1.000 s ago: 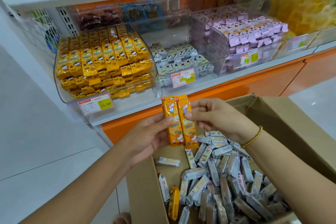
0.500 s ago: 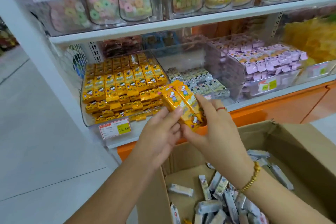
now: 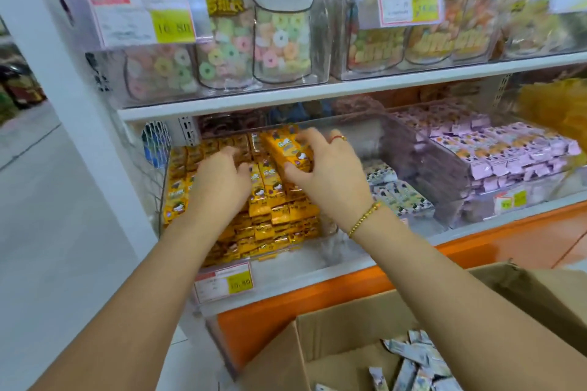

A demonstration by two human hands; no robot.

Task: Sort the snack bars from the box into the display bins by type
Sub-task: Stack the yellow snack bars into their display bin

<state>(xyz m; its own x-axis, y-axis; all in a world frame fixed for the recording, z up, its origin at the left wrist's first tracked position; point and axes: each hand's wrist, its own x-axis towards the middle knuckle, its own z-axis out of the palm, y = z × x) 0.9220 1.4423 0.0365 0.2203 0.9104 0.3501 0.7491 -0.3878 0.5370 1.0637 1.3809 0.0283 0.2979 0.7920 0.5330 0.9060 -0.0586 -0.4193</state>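
Change: both hands, a moment ago in front of the shelf edge with the pair of yellow snack bars (image 3: 282, 149) between them, are now inside the yellow-bar bin (image 3: 336, 247). The view has tilted up, so only a corner of the cardboard box (image 3: 333, 336) shows.

Item 1. Right hand (image 3: 330, 178): fingers (image 3: 313, 136) curled over the far edge of the yellow snack bars, thumb against the near edge, gripping them. The bars lie tilted on top of the stocked yellow bars (image 3: 273, 216), at the rear right of the bin. A red ring (image 3: 338, 137) is on one finger and a gold bead bracelet (image 3: 365, 217) on the wrist.

Item 2. Left hand (image 3: 219, 184): palm down over the stocked bars at the bin's left centre, fingers bent and blurred. Whether they grip or only touch cannot be told.

Item 3. Cardboard box: bottom right, below the orange shelf base (image 3: 317, 292), flaps open, with grey-white wrapped bars (image 3: 409, 371) loose inside.

Item 4. Neighbouring bins, same shelf: white-and-black bars (image 3: 397, 190) just right of the yellow-bar bin, then purple bars (image 3: 508, 149) further right.

Item 5. Price tag (image 3: 224, 282): red, white and yellow, on the front below the yellow-bar bin.

Item 6. Upper shelf (image 3: 349, 89): clear bins holding animal-topped bags of pastel ring sweets (image 3: 279, 41).
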